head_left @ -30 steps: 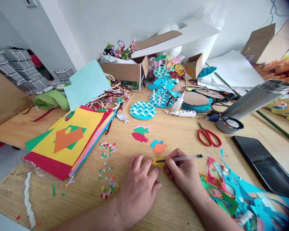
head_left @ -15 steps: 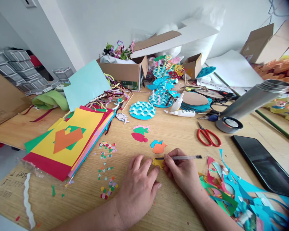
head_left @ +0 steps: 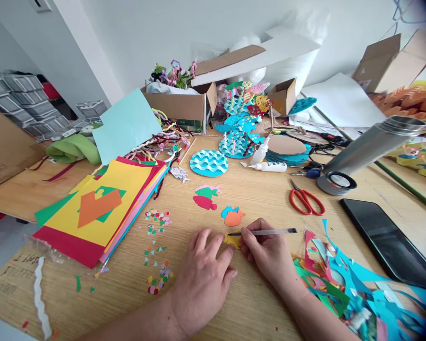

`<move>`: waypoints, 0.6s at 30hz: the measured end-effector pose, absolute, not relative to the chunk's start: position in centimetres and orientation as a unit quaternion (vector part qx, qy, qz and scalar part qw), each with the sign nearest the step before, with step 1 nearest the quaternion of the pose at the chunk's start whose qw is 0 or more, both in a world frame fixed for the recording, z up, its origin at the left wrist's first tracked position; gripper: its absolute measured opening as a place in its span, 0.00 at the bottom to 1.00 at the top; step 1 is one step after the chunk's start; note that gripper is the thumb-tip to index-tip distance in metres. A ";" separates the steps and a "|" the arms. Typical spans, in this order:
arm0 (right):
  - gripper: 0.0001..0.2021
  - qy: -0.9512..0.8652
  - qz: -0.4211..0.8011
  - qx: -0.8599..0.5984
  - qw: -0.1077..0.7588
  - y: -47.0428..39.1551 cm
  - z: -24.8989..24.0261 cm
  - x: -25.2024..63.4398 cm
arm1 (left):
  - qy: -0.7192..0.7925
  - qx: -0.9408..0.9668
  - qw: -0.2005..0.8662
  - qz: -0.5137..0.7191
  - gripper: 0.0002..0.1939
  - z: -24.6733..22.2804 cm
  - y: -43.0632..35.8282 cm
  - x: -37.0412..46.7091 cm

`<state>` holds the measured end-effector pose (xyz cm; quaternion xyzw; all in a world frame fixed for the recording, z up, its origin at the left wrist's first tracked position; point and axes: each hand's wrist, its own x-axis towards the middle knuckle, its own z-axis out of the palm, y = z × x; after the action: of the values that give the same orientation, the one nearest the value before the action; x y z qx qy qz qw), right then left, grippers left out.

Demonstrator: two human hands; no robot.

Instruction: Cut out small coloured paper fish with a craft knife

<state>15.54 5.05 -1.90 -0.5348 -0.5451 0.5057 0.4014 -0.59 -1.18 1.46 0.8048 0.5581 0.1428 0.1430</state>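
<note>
A small yellow paper fish cutout (head_left: 233,239) lies on the wooden table between my hands. My left hand (head_left: 205,267) rests palm down with spread fingers, its fingertips at the cutout's left edge. In my right hand (head_left: 270,253) is a slim pen (head_left: 275,232), pinched between thumb and fingers, its dark tip touching the yellow paper. Just beyond lie an orange fish cutout (head_left: 233,217) overlapping a blue one (head_left: 228,210). Farther off are a red fish cutout (head_left: 204,202) and a green one (head_left: 206,191) with a pink one behind.
Coloured paper sheets (head_left: 92,237) are stacked at left, beside paper confetti (head_left: 159,277). Red-handled scissors (head_left: 307,201), a phone (head_left: 386,241) and paper scraps (head_left: 362,289) lie at right. A steel flask (head_left: 372,144), glue bottles (head_left: 270,166) and a wavy blue disc (head_left: 208,163) stand farther back.
The view has shifted very slightly. Both hands, the pen and the yellow fish cutout hold practically the same positions.
</note>
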 end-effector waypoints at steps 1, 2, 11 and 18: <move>0.14 -0.546 0.505 -0.535 0.401 5.1 -1.9 15.6 | 0.558 0.805 0.142 0.141 0.15 1.5 -1.2 -0.6; 0.14 -0.546 0.504 -0.535 0.402 5.1 -2.0 15.6 | 0.558 0.806 0.140 0.140 0.15 1.5 -1.2 -0.6; 0.13 -0.543 0.504 -0.538 0.403 5.0 -2.2 15.7 | 0.558 0.807 0.137 0.136 0.16 1.3 -1.3 -0.6; 0.13 -0.542 0.501 -0.538 0.407 5.0 -2.1 15.6 | 0.558 0.807 0.135 0.138 0.15 1.3 -1.3 -0.7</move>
<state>15.59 4.98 -2.11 -0.5379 -0.5415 0.5014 0.4074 -0.67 -1.26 1.33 0.8073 0.5579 0.1376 0.1347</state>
